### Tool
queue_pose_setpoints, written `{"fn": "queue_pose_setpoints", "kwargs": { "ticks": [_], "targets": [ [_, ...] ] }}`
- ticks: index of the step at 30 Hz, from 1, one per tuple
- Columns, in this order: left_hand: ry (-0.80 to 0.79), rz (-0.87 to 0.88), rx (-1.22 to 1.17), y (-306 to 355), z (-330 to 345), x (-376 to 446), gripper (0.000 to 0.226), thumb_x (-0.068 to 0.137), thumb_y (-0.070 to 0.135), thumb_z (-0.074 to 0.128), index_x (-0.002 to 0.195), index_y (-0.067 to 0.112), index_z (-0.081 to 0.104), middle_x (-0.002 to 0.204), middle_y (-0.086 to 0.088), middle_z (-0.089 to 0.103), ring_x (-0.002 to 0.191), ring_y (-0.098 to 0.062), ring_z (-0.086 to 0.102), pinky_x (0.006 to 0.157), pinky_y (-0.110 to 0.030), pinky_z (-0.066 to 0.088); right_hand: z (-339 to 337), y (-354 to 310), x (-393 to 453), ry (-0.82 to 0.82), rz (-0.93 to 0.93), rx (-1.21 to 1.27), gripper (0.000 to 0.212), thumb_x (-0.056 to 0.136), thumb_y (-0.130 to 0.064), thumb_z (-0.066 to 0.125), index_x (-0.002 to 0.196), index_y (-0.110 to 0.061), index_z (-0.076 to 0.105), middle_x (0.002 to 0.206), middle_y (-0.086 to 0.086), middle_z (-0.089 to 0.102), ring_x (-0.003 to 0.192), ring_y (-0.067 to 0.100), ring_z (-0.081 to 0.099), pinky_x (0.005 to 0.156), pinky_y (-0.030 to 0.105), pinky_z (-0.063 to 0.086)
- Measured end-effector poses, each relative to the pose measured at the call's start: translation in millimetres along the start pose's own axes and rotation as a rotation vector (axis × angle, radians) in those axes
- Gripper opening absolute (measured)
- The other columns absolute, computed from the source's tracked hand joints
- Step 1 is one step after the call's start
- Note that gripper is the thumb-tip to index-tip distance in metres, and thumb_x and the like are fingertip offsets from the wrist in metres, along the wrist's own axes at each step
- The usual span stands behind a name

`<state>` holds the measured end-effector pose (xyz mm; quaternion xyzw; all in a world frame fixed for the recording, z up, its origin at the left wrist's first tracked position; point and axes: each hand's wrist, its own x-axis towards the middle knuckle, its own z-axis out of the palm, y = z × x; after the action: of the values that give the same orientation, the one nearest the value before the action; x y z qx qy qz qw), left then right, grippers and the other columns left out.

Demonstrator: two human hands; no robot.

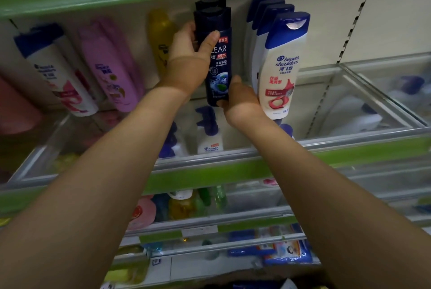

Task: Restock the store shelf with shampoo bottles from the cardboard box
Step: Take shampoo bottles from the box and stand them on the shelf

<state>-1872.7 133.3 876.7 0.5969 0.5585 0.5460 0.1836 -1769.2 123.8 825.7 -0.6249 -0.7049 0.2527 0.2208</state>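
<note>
On upper shelf (233, 162), between both hands: left hand (186, 64) wrapped round front dark bottle (219, 71), thumb across label; right hand (240, 99) gripping its base. Two dark bottles (211, 3) in that row, rear one mostly hidden. Four white blue-capped bottles (279, 67) just beside. Navy body, "CLEAR" partly covered. Left-side bottles blurred.
</note>
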Motion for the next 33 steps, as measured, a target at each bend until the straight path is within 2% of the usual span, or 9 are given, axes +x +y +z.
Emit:
{"fn": "queue_pose_setpoints", "kwargs": {
  "ticks": [7,12,16,18,22,26,30,31,33],
  "targets": [
    [-0.002,0.006,-0.003,-2,2,3,0.057,0.085,0.039,0.059,0.127,0.001,0.051,0.127,-0.011,0.059,0.116,-0.020,0.056,0.100,-0.034,0.046,3,-2,3,0.012,0.012,-0.009,0.052,0.094,-0.014,0.058,0.138,-0.004,0.031,0.135,0.018,0.052,0.124,0.033,0.051,0.100,0.038,0.041],
    [0.010,0.016,-0.002,-4,6,5,0.047,0.093,0.028,0.059,0.129,0.001,0.048,0.129,-0.009,0.056,0.118,-0.017,0.053,0.097,-0.022,0.042,4,-3,3,0.015,0.025,-0.028,0.054,0.094,-0.014,0.058,0.138,-0.004,0.030,0.135,0.019,0.050,0.126,0.032,0.050,0.102,0.039,0.042],
    [-0.035,-0.039,-0.087,-4,4,1,0.063,0.085,0.036,0.064,0.134,0.002,0.044,0.135,-0.009,0.053,0.124,-0.017,0.050,0.105,-0.029,0.041,2,-5,1,0.018,0.040,-0.013,0.054,0.094,-0.016,0.059,0.138,-0.003,0.029,0.138,0.018,0.048,0.129,0.031,0.047,0.101,0.036,0.041],
    [-0.066,-0.113,-0.203,-7,2,-4,0.069,0.082,0.031,0.069,0.138,0.005,0.039,0.133,-0.007,0.054,0.123,-0.017,0.052,0.104,-0.034,0.044,2,-8,0,0.011,0.063,0.014,0.057,0.093,-0.016,0.061,0.139,-0.003,0.028,0.139,0.018,0.047,0.129,0.031,0.047,0.101,0.035,0.040],
    [-0.020,-0.217,-0.262,-15,-3,-16,0.073,0.078,0.032,0.076,0.138,0.014,0.038,0.132,-0.003,0.053,0.114,-0.010,0.055,0.087,-0.017,0.049,5,-14,-8,0.015,0.114,0.052,0.084,0.088,-0.016,0.067,0.149,-0.003,0.010,0.148,0.018,0.036,0.135,0.033,0.038,0.107,0.037,0.035],
    [-0.004,-0.254,-0.187,-15,-8,-35,0.069,0.080,0.029,0.074,0.137,0.013,0.039,0.134,-0.009,0.051,0.117,-0.016,0.054,0.082,-0.019,0.046,4,-20,-28,-0.013,0.152,0.012,0.107,0.084,-0.019,0.072,0.150,-0.001,-0.009,0.152,0.019,0.025,0.139,0.033,0.030,0.110,0.034,0.029],
    [0.038,-0.296,-0.138,-9,-17,-66,0.056,0.083,0.025,0.071,0.130,0.012,0.044,0.126,-0.007,0.054,0.103,-0.010,0.056,0.070,-0.006,0.042,4,-21,-56,0.003,0.088,-0.057,0.096,0.090,-0.026,0.065,0.152,-0.001,-0.004,0.151,0.022,0.026,0.137,0.037,0.032,0.108,0.038,0.031],
    [0.031,-0.301,-0.122,-7,-23,-76,0.051,0.084,0.025,0.070,0.128,0.012,0.047,0.122,-0.005,0.055,0.097,-0.008,0.056,0.066,-0.002,0.041,3,-21,-64,0.017,0.069,-0.057,0.088,0.091,-0.026,0.063,0.152,-0.003,0.004,0.149,0.022,0.031,0.134,0.038,0.035,0.106,0.039,0.033],
    [0.003,-0.301,-0.090,-5,-35,-95,0.044,0.086,0.022,0.068,0.126,0.011,0.051,0.116,-0.003,0.058,0.097,-0.011,0.057,0.066,-0.005,0.042,3,-20,-79,0.054,0.025,-0.064,0.066,0.093,-0.025,0.059,0.146,-0.005,0.024,0.140,0.022,0.041,0.128,0.038,0.040,0.100,0.038,0.037]
  ]
}}
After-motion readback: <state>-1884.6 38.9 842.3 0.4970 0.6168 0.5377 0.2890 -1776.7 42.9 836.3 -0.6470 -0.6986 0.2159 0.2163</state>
